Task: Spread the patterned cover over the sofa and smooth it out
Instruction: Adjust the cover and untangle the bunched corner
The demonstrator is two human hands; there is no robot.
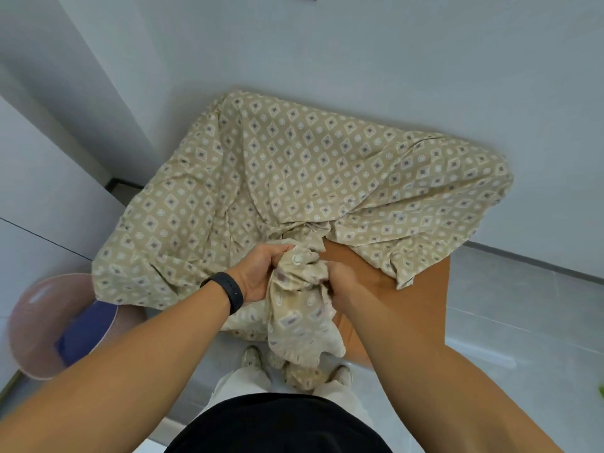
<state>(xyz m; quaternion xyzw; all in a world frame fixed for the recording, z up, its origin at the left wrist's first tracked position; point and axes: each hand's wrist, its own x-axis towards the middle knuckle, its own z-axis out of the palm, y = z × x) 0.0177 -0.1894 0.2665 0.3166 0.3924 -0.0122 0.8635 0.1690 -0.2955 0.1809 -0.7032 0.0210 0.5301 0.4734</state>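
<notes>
Black fabric of the person's shirt (pixel 277 426) fills the bottom edge, with both forearms reaching forward from it. Left hand (pixel 261 273), a dark band (pixel 228 291) on its wrist, has its fingers curled round a gathered bunch of the patterned cover (pixel 310 165). Right hand (pixel 343 279) grips the same bunch from the other side; its fingers are largely buried in the folds. Below the hands a tail of cloth hangs toward the shoes (pixel 251 358), partly hiding them. Beyond the hands the cover lies wrinkled over most of the sofa (pixel 421 289), whose orange surface shows only at the near right corner. A pink basin (pixel 42 322), blurred, sits at the left, its contents indistinct.
</notes>
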